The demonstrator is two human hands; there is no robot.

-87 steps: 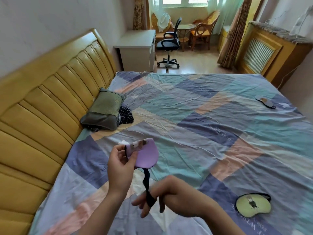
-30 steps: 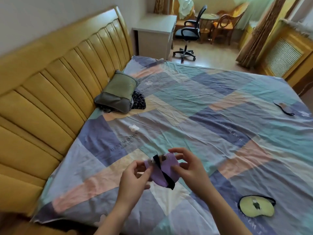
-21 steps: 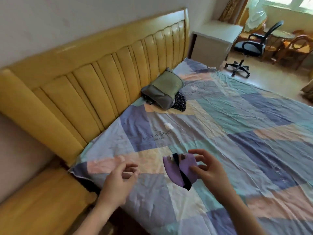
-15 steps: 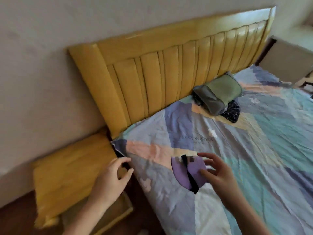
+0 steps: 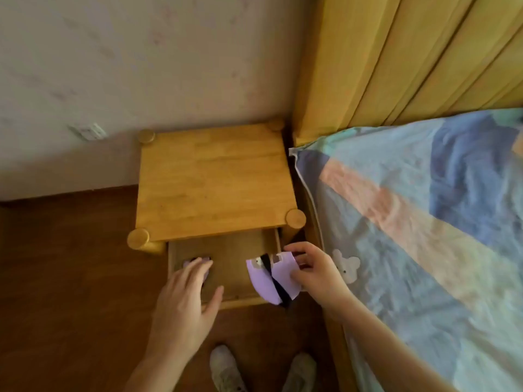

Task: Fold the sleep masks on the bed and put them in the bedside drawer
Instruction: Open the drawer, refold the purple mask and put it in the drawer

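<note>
My right hand pinches a folded purple sleep mask with its black strap wrapped round it, held over the right side of the pulled-out bedside drawer. My left hand reaches over the drawer's front left with fingers spread and holds nothing. Its fingertips partly cover another purple mask lying in the drawer's left part.
The wooden nightstand stands between the wall and the yellow headboard. The patchwork bed sheet fills the right side. Brown wooden floor lies to the left, with my two shoes at the bottom.
My view has swung left from the bed to the nightstand. My right hand has carried the folded purple mask off the bed and over the drawer. My left hand has reached the drawer.
</note>
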